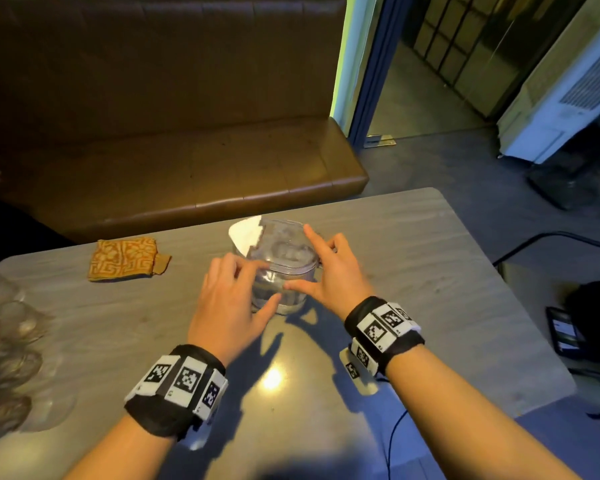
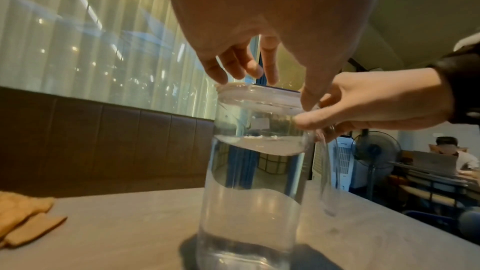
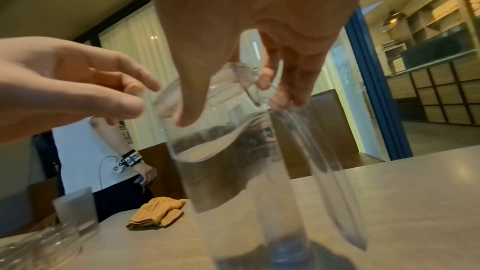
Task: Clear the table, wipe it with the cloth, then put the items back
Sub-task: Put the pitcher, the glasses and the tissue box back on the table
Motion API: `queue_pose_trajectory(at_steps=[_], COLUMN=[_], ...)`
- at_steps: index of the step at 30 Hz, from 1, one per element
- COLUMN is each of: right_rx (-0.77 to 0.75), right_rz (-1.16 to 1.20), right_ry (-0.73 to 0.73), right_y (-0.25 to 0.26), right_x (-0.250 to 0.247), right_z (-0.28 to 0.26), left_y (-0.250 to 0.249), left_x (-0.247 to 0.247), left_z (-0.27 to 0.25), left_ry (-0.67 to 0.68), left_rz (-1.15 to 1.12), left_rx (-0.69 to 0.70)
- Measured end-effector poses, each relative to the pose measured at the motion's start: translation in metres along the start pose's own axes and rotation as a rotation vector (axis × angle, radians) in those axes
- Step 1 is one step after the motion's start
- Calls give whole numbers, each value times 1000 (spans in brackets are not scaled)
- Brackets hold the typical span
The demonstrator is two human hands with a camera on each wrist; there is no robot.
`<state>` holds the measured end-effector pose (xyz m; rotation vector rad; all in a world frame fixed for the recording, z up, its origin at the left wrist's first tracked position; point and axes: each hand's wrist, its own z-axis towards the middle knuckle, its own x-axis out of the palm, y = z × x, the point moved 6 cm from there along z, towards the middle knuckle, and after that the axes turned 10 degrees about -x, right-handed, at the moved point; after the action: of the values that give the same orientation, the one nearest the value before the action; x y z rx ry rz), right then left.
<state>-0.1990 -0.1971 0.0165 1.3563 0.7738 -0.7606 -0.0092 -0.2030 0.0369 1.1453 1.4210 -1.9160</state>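
A clear water pitcher [image 1: 284, 258] with a lid and a side handle stands upright near the middle of the grey table [image 1: 413, 271], about two-thirds full [image 2: 254, 182]. My left hand [image 1: 257, 284] hovers at its left side with loosely curved fingers [image 2: 233, 67] at the lid's rim, not gripping. My right hand [image 1: 314, 263] holds the pitcher from the right: the thumb presses the near wall and the fingers [image 3: 288, 89] curl at the handle. A folded orange patterned cloth [image 1: 123, 259] lies on the table to the left, beyond the hands.
Several clear glasses [image 1: 7, 341] crowd the table's left edge. A brown leather bench [image 1: 187, 168] runs behind the table. A person [image 3: 85, 151] with wrist bands stands across from me. A black cable [image 1: 392, 441] hangs at the near right edge.
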Motion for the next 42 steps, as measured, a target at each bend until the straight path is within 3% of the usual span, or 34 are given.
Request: queue_pose_trajectory(at_steps=[6, 9, 11, 14, 17, 18, 20, 22, 23, 26, 29, 31, 36, 42], right_rx=[76, 4, -120, -277, -217, -208, -270, -305, -317, -321, -331, -360, -337, -263], right_rz=[21, 254, 273, 104, 79, 29, -169, -254, -216, -148, -262, -303, -46, 77], right_ry=[48, 88, 89, -49, -222, -178, 44, 240, 237, 15, -163, -197, 89, -3], right_y=[29, 53, 68, 66, 39, 32, 20, 7, 4, 3, 12, 15, -5, -6], right_x=[9, 18, 25, 15, -13, -16, -13, -4, -3, -6, -7, -13, -2, -2], right_z=[-36, -54, -62, -50, -21, -12, 5, 17, 21, 19, 12, 18, 43, 31], left_y=[4, 9, 14, 13, 15, 17, 24, 33, 36, 38, 33, 30, 29, 25], left_x=[20, 31, 36, 30, 24, 22, 18, 15, 15, 9, 4, 4, 4, 4], left_z=[-13, -13, -10, 0, 8, 11, 22, 35, 41, 52, 42, 32, 33, 40], left_ry=[170, 275, 340, 334, 352, 375, 393, 381, 370, 277, 150, 111, 83, 149], left_rz=[-319, -380, -390, -401, -387, -381, -335, -215, -148, -8, -95, -169, -173, -210], left_rx=[-112, -128, -179, -183, -192, -196, -185, -164, -160, -190, -185, -179, -199, -146])
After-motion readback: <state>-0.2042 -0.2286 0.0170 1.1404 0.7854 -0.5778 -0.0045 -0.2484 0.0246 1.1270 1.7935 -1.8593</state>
